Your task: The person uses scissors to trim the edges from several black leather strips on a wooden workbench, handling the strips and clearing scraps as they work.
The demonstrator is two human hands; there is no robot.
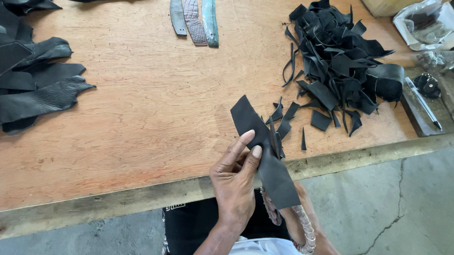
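Plywood table is filling most of the view, with a grey concrete floor showing below its near edge.

A black leather strip is being held over the table's near edge, running from a broad upper end above the board down to a wide lower end in front of the edge. The left hand is gripping the strip at its middle, thumb and forefinger pressing together on the leather. The right hand is lying mostly hidden behind the strip's lower end; whether it is gripping cannot be told. Something pale and scaly is hanging by that hand.

Just right of the strip, small black offcuts are lying scattered on the table. Further right and up, a large scrap heap is sitting. Beyond the heap, at the table's right edge, a pen is resting on a dark block.

Above the strip, at the table's far edge, three narrow textured strips are lying side by side. Well left of the strip, large black hides are lying stacked.
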